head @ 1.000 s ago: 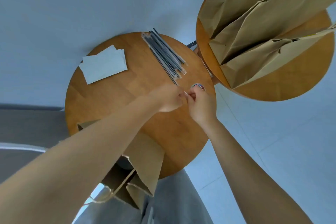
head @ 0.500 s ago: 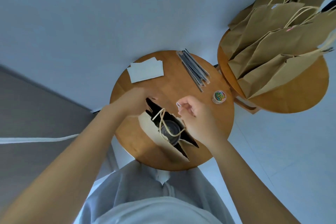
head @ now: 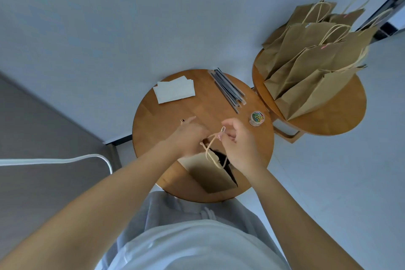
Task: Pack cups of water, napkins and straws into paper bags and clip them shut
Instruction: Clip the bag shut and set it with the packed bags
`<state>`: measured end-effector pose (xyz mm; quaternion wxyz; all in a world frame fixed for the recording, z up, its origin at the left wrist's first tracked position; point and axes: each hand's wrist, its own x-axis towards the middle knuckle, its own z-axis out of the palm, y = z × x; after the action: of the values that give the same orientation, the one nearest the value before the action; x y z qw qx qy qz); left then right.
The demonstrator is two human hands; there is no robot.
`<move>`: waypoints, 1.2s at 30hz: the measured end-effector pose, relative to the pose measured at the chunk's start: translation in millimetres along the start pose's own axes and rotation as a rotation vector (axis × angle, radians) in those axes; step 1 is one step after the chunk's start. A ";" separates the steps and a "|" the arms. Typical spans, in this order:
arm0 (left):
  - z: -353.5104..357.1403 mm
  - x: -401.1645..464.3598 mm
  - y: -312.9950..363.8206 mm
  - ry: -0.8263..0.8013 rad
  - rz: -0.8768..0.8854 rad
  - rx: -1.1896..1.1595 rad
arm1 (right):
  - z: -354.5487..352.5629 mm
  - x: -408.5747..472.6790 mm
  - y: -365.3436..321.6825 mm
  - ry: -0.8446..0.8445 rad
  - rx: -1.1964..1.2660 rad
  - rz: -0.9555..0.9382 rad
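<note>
So we've got the bag (head: 210, 176) sitting on the table (head: 171, 184) right under both hands, mouth partly open and dark inside, so we can't make out what's in it. Our right hand (head: 240, 144) is pinching a small clip (head: 221, 132) between thumb and fingertips, just above the bag's top edge. Our left hand (head: 188, 137) is curled onto the top edge of the bag next to the twine handles (head: 210, 153), looks like it's gripping the paper there, though the exact finger hold is hidden.

Handling-wise: the paper's probably light and fairly stiff but creases easily, so we'd squeeze both top edges flat together near the middle, beside the handles, not lower down where it bulges. If there's a cup of water in there, no yanking or tipping. The clip is tiny, likely slippery wire, so hold it by the looped end and slide it on.

Beyond the right hand: clip jar (head: 256, 118), straws (head: 228, 88). Beyond the left: napkins (head: 174, 92).
</note>
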<state>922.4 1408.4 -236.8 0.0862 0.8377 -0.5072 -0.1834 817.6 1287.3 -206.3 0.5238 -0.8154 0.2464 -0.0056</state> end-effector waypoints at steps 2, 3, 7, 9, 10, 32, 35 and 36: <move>1.9 -0.5 -0.3 0.006 -0.028 -0.033 | 0.9 0.2 4.1 -0.003 -0.014 0.001; 1.6 -0.5 -0.4 0.004 -0.041 -0.044 | 0.8 1.1 5.8 0.000 -0.028 -0.002; 0.4 0.8 -2.5 -0.018 -0.060 -0.099 | 3.6 6.6 10.0 -0.027 -0.067 0.031; 1.8 1.0 -4.7 -0.019 -0.081 -0.147 | 7.1 9.0 10.7 -0.035 -0.040 0.058; 2.5 0.7 -5.9 -0.010 -0.093 -0.176 | 8.9 10.0 10.6 -0.037 -0.014 0.082; 15.6 1.3 -14.7 0.062 -0.206 -0.276 | 20.7 20.5 8.4 -0.016 0.083 0.225; 15.8 1.8 -15.8 0.043 -0.205 -0.250 | 17.4 22.2 6.4 -0.054 0.034 0.208; 15.6 1.7 -16.3 0.038 -0.202 -0.252 | 16.6 22.3 6.2 -0.071 0.006 0.191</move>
<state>930.3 1415.2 -256.9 0.1811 0.8703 -0.3917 -0.2374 839.2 1290.3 -224.7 0.5329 -0.7864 0.3041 0.0723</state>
